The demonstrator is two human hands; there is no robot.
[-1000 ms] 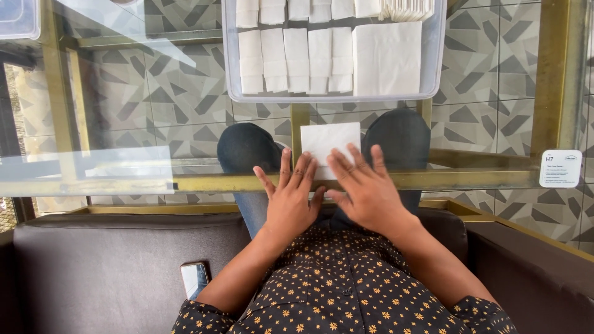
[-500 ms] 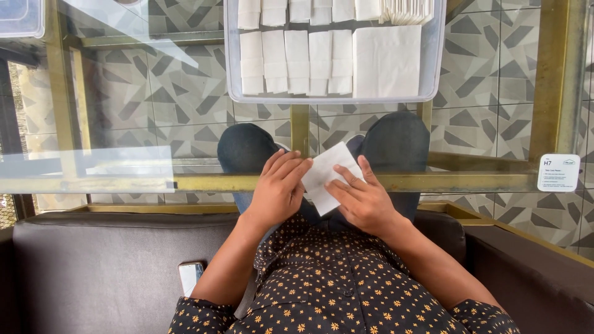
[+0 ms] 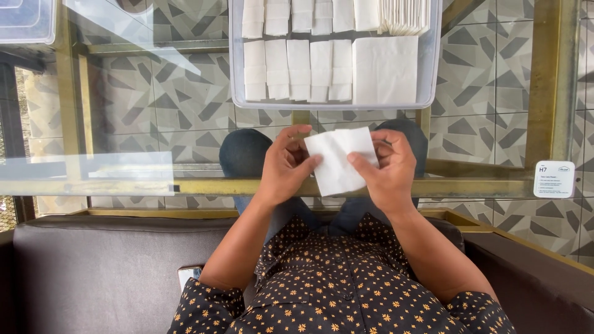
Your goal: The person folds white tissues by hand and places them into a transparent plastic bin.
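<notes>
On the glass table (image 3: 154, 124) stands a clear tray (image 3: 433, 68) of folded napkins (image 3: 297, 69), while nearer the body the left hand (image 3: 284, 167) and right hand (image 3: 387, 170) both pinch one white napkin (image 3: 340, 161) above the table's edge.

White napkin (image 3: 339, 162), clear tray (image 3: 234, 74), grey geometric floor tiles (image 3: 179, 99), dark orange-flowered shirt (image 3: 334, 291)
</notes>
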